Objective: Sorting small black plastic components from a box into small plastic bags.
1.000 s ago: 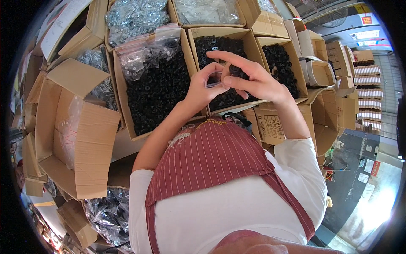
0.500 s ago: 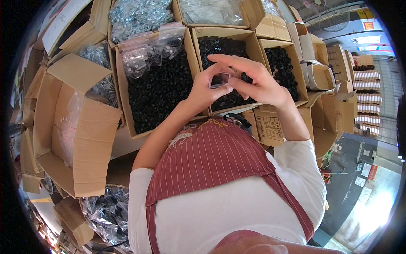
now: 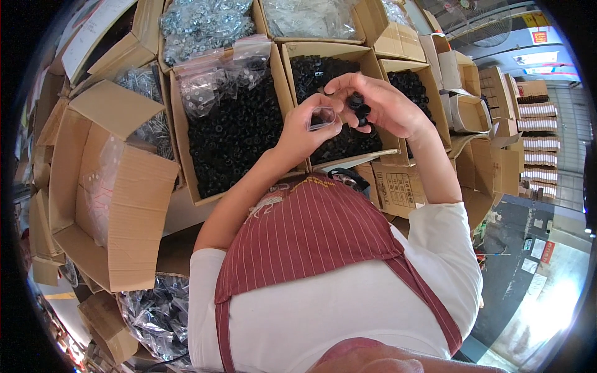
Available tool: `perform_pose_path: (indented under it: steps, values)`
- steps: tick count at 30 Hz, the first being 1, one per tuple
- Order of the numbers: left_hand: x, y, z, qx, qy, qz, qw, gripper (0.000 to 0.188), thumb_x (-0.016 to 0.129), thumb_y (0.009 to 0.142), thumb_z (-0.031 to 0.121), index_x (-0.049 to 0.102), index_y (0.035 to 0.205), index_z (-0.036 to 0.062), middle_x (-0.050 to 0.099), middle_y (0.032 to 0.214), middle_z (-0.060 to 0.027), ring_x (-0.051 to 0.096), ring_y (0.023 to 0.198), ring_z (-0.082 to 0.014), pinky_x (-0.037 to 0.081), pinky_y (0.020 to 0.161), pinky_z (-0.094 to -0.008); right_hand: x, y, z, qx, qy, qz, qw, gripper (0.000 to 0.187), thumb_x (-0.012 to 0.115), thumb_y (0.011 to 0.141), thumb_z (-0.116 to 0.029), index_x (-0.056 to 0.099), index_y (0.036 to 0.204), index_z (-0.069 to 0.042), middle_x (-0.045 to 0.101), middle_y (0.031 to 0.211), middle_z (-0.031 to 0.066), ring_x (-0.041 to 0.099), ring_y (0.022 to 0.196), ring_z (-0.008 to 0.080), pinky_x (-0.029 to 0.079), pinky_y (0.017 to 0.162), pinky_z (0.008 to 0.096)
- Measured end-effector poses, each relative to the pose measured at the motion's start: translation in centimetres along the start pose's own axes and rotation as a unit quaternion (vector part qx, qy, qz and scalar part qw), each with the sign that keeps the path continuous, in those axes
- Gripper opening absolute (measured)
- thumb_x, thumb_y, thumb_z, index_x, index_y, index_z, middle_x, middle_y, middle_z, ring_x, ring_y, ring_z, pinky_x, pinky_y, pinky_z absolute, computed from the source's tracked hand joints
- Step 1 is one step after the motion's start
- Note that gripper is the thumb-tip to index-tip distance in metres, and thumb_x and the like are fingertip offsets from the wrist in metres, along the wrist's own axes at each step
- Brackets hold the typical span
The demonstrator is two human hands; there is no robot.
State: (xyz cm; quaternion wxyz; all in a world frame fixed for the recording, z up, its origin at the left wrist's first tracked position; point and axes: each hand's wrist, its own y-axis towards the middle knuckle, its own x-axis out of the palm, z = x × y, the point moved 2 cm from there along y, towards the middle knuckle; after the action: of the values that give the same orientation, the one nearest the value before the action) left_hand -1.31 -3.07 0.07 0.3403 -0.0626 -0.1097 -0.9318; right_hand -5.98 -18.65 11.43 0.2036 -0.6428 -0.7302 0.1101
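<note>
My left hand (image 3: pixel 305 127) pinches a small clear plastic bag (image 3: pixel 321 117) by its mouth, above a cardboard box of small black round parts (image 3: pixel 339 146). My right hand (image 3: pixel 379 105) is right beside it, fingers curled around a few of the black parts (image 3: pixel 359 105) close to the bag's opening. Both hands hover over the boxes. A second, larger box of black parts (image 3: pixel 233 133) lies to the left of my left hand.
Clear bags (image 3: pixel 214 81) lie on the left box of black parts. Boxes of silvery hardware (image 3: pixel 202 25) stand behind. A large open cardboard box (image 3: pixel 118 186) is at the left, another box of black parts (image 3: pixel 413 84) and stacked cartons (image 3: pixel 466 81) at the right.
My hands have drawn slightly apart. The right hand now holds black parts beside the bag's mouth, and the left hand has tilted the small bag toward it.
</note>
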Motion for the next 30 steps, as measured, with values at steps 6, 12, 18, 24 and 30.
perform_pose_path:
  steps: [6,12,18,24,30]
  values:
    - [0.1,-0.1,-0.1,-0.022,-0.076,-0.01,0.997,0.037,0.07,0.088,0.008,0.058,0.123,0.0041,0.065,0.101,-0.0032,0.06,0.097,-0.0129,0.048,0.091,-0.0297,0.3,0.0,0.2,-0.059,-0.09,-0.076,0.991,0.042,0.059,0.098,-0.026,0.057,0.133,-0.002,0.062,0.102,0.0029,0.057,0.081,0.0084,0.043,0.059,0.0215]
    - [-0.1,0.0,-0.4,0.012,-0.012,0.004,1.0,0.036,0.072,0.084,0.004,0.06,0.117,0.0032,0.061,0.092,-0.0015,0.059,0.088,-0.0102,0.049,0.081,-0.0283,1.7,-0.5,-0.6,-0.06,-0.256,0.001,0.965,0.028,0.058,0.101,-0.026,0.068,0.118,-0.006,0.061,0.073,-0.0032,0.051,0.055,0.0022,0.036,0.045,0.0178]
    - [0.3,-0.3,0.6,0.025,-0.036,0.017,0.999,0.036,0.071,0.086,0.008,0.06,0.12,0.0031,0.064,0.106,-0.0038,0.06,0.1,-0.0122,0.047,0.092,-0.0295,2.6,-0.6,-0.6,-0.102,-0.331,0.04,0.937,0.025,0.061,0.1,-0.021,0.07,0.116,-0.004,0.062,0.072,-0.0029,0.05,0.055,0.0014,0.038,0.045,0.0185]
    - [-0.3,0.0,-0.7,0.0,0.01,-0.023,1.0,0.032,0.073,0.085,0.009,0.06,0.114,0.0033,0.065,0.106,-0.0044,0.06,0.101,-0.0129,0.048,0.092,-0.0301,2.3,-0.2,-1.1,-0.116,-0.335,0.062,0.933,0.033,0.064,0.099,-0.026,0.064,0.125,-0.005,0.061,0.069,-0.0025,0.048,0.055,0.001,0.037,0.044,0.0188]
    - [-0.1,-0.1,0.3,0.032,0.048,-0.005,0.998,0.032,0.075,0.082,0.01,0.062,0.111,0.0027,0.064,0.101,-0.0039,0.061,0.097,-0.0123,0.047,0.091,-0.0301,2.2,0.5,-0.5,-0.167,-0.347,0.065,0.921,0.035,0.059,0.102,-0.033,0.067,0.121,-0.005,0.057,0.065,-0.0036,0.048,0.054,0.0015,0.037,0.045,0.0192]
